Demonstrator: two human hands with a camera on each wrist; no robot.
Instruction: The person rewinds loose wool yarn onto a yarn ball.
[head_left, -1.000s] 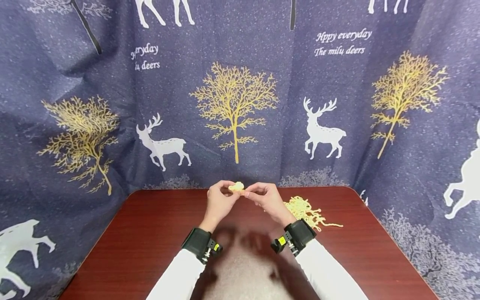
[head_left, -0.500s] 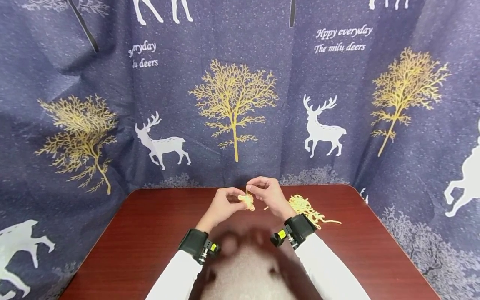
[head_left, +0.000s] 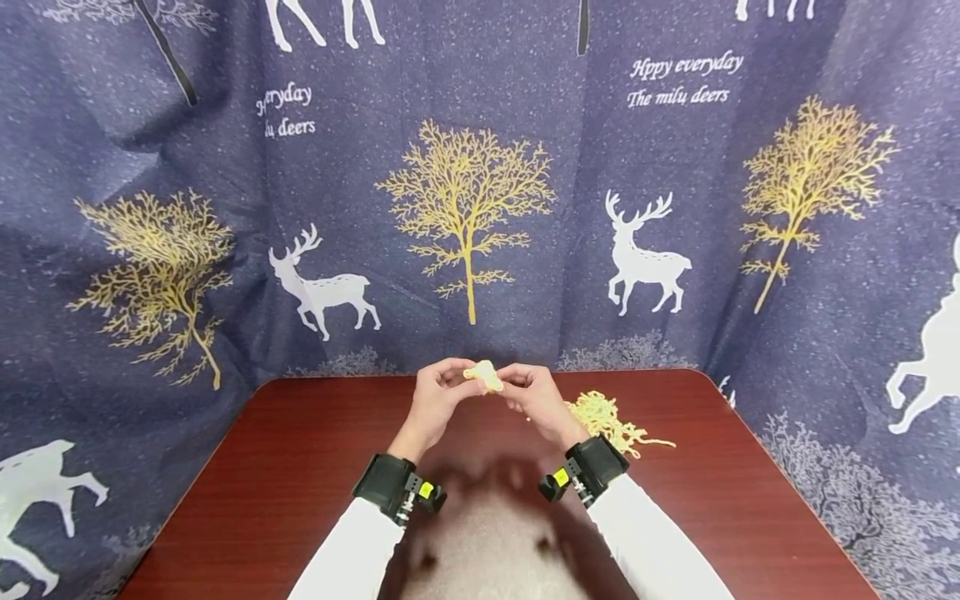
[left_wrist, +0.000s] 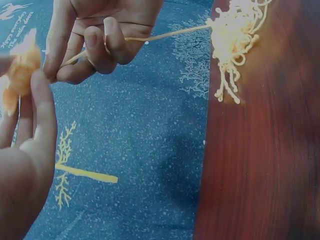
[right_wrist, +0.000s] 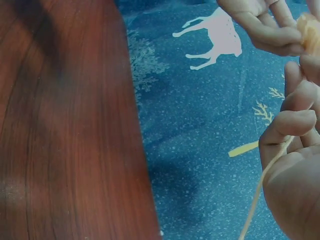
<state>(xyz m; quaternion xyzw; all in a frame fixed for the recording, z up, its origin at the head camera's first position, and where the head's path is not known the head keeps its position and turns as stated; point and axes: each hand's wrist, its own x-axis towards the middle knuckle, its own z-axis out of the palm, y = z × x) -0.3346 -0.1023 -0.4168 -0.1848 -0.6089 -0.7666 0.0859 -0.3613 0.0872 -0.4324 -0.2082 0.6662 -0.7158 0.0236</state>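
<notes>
My left hand [head_left: 435,398] pinches a small wound bundle of pale yellow yarn [head_left: 483,375] between thumb and fingers, held up above the far edge of the table. Close against its right side are the fingertips of my right hand [head_left: 542,402]. In the left wrist view, a single yarn strand [left_wrist: 172,34] runs from the loose pile of yarn [left_wrist: 231,37] through the curled fingers of the right hand toward the bundle. The right wrist view shows this strand [right_wrist: 257,192] passing under the bent fingers and across the palm.
The loose pile lies on the red-brown wooden table [head_left: 247,483] behind my right wrist, one end trailing right. Behind the table hangs a blue curtain [head_left: 480,92] with deer and trees. Both wrists wear black bands [head_left: 390,483] with small cameras.
Half a second ago the right hand held a short length of strand upright above the bundle. It has since come down beside the bundle, which the left hand has raised and shifted left.
</notes>
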